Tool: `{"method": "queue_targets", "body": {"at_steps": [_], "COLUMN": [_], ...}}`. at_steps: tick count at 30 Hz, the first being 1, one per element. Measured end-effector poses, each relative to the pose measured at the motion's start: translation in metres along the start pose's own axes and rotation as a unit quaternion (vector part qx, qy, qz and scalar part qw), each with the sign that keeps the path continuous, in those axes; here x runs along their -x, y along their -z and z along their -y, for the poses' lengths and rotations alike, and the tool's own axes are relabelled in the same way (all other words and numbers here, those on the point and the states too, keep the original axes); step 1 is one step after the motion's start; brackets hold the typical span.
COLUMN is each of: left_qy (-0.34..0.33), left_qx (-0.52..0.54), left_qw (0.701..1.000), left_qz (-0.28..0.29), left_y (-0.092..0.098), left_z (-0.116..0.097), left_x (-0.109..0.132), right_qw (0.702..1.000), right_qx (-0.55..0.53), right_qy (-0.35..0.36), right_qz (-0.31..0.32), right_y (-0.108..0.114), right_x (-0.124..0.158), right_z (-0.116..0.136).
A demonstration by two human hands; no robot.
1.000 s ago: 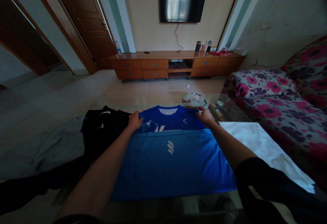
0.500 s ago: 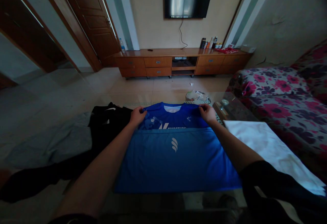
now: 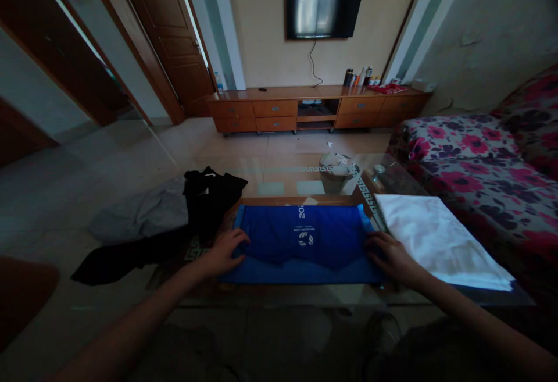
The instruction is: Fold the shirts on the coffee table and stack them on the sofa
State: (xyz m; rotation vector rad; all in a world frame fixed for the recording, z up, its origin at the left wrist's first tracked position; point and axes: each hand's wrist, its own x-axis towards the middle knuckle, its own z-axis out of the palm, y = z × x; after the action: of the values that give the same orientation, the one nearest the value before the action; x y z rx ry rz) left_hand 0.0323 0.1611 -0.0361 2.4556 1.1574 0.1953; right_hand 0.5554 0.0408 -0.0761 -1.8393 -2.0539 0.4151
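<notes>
A blue sports shirt (image 3: 300,242) lies folded in half on the glass table (image 3: 279,181), its white logo facing up. My left hand (image 3: 223,251) rests on the shirt's left end with fingers curled over the folded layer. At the right end, my right hand (image 3: 390,257) lies on the shirt's edge, fingers bent onto the cloth. Both hands press the upper layer down near the front edge.
A folded white cloth (image 3: 436,239) lies right of the shirt. Black and grey garments (image 3: 174,213) sit in a heap to the left. A floral sofa (image 3: 483,155) stands at the right, a wooden TV cabinet (image 3: 318,106) against the far wall.
Both hands pulled the shirt's collar end toward me and laid it over the lower part, folding the shirt in half. The hands now sit near the front edge.
</notes>
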Motion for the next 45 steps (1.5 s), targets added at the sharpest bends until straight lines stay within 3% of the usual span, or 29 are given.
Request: {"method": "queue_targets", "body": {"at_steps": [3,8,13,18,22,26,29,37,45], "left_qy": [0.005,-0.048,-0.071,-0.063,0.026,0.079,0.088,0.095,0.082], "left_qx": [-0.088,-0.150,-0.124,-0.075,-0.092,-0.122,-0.127,-0.131,-0.140], "left_qw": [0.996,0.986,0.990,0.994,0.988,0.982,0.983,0.981,0.979], "left_qz": [0.019,0.045,0.005,-0.054,-0.125,-0.121,-0.103,-0.111,-0.123], "left_y": [-0.014,-0.030,-0.048,-0.044,-0.042,-0.050,-0.054,-0.057,-0.059], "left_z": [-0.022,-0.065,-0.078,-0.063,-0.034,-0.008,0.003,0.006,0.003], "left_x": [0.001,-0.009,-0.007,-0.017,-0.043,-0.066,-0.077,-0.087,-0.083], "right_qw": [0.996,0.986,0.985,0.986,0.997,0.989,0.984,0.984,0.978], "right_qx": [0.084,0.061,0.032,-0.007,0.042,0.138,0.161,0.167,0.194], "right_qy": [0.011,0.117,0.136,0.154,0.063,-0.047,-0.073,-0.064,-0.045], "right_qz": [0.029,0.100,0.098,0.070,-0.015,-0.033,-0.010,-0.020,-0.067], "right_y": [-0.005,-0.009,-0.024,-0.020,-0.021,-0.035,-0.044,-0.052,-0.057], "right_x": [0.001,-0.013,-0.009,-0.018,-0.048,-0.071,-0.078,-0.091,-0.091], "right_z": [0.019,0.077,0.103,0.094,0.068,0.041,0.030,0.013,0.024]}}
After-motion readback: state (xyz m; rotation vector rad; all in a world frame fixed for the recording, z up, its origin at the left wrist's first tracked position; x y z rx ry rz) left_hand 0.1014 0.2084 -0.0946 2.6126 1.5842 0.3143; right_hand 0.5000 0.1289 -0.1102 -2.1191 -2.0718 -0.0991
